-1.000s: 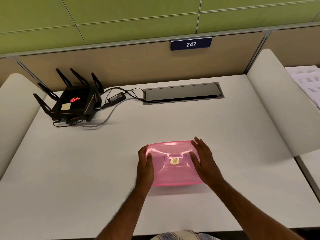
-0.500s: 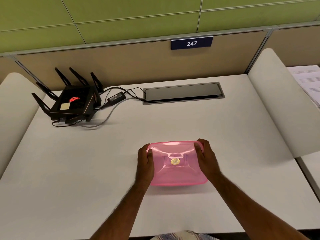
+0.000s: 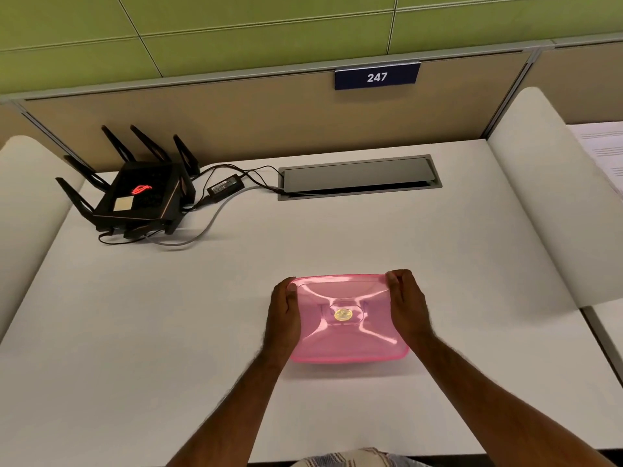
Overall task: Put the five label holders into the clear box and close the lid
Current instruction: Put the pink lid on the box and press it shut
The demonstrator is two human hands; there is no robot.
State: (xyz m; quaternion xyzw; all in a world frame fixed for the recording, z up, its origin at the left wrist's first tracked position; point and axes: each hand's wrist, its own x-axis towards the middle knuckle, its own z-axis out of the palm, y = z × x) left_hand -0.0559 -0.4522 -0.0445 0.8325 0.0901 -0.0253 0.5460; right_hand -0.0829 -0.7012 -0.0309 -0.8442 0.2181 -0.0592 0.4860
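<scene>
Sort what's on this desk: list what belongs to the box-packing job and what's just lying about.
Job:
pink lid, covering the box
left hand, gripping the lid's left edge
right hand, gripping its right edge
No label holders show.

Lying about:
black router
power adapter and cables
cable hatch
247 sign
papers

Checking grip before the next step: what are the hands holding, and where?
Both hold the pink lid: left hand on its left edge, right hand on its right edge near the far corner.
</scene>
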